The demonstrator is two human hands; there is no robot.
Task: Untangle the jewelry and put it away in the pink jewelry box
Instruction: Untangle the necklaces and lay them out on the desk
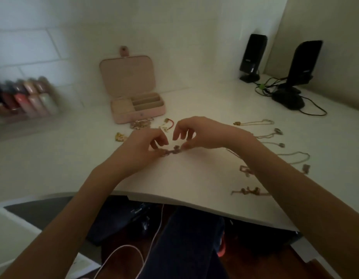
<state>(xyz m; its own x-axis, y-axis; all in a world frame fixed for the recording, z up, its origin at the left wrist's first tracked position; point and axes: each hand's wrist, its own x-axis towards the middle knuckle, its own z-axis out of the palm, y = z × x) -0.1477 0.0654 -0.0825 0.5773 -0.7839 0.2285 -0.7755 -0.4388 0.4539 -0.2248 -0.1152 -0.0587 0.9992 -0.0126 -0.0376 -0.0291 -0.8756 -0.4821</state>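
Both hands meet over the middle of the white desk [194, 178]. My left hand [142, 146] and my right hand [196, 131] each pinch an end of a small tangled piece of jewelry [171, 151] just above the desk top. The pink jewelry box [134, 105] stands open behind them, lid upright, its compartments bare. A tangled heap of gold jewelry [141, 124] lies right in front of the box, with a red-corded piece [168, 123] beside it and a gold piece [120, 136] to the left.
Several untangled necklaces [255, 122] lie spread on the right, some under my right forearm. Two black speakers [252, 57] with cables stand at the back right. A rack of nail polish bottles [27, 97] sits at the left. The desk's front edge curves near my lap.
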